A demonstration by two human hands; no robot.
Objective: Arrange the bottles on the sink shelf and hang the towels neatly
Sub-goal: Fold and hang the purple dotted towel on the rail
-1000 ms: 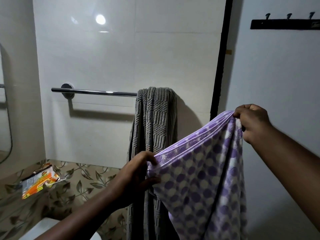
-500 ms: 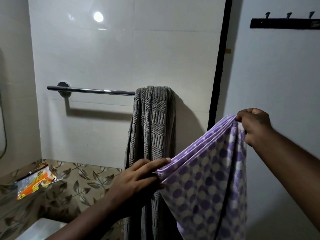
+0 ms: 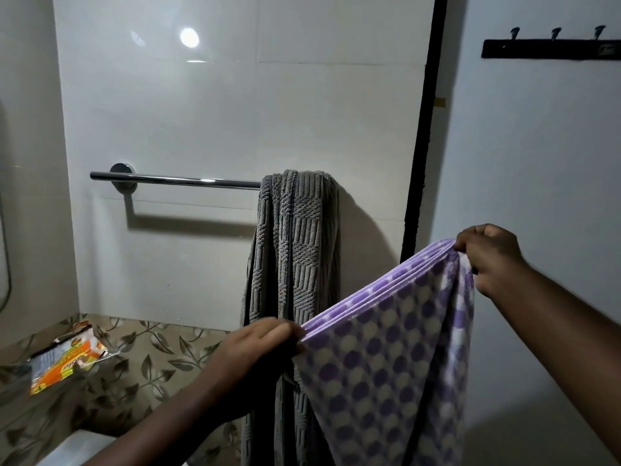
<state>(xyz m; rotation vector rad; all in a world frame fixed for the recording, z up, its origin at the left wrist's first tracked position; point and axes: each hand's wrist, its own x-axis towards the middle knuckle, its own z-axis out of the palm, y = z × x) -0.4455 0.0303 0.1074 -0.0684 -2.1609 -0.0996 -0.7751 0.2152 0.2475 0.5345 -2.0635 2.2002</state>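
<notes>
A folded purple dotted towel is held stretched between the left hand and right hand, both clenched on its upper edge, before the grey towel draped over the rail.

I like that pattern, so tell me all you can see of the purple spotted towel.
The purple spotted towel looks like soft cloth, lilac with darker purple and cream dots. It is folded in layers along its top edge, which slopes up from the left hand to the right hand; both pinch it. The rest hangs down, in front of the grey towel.
</notes>
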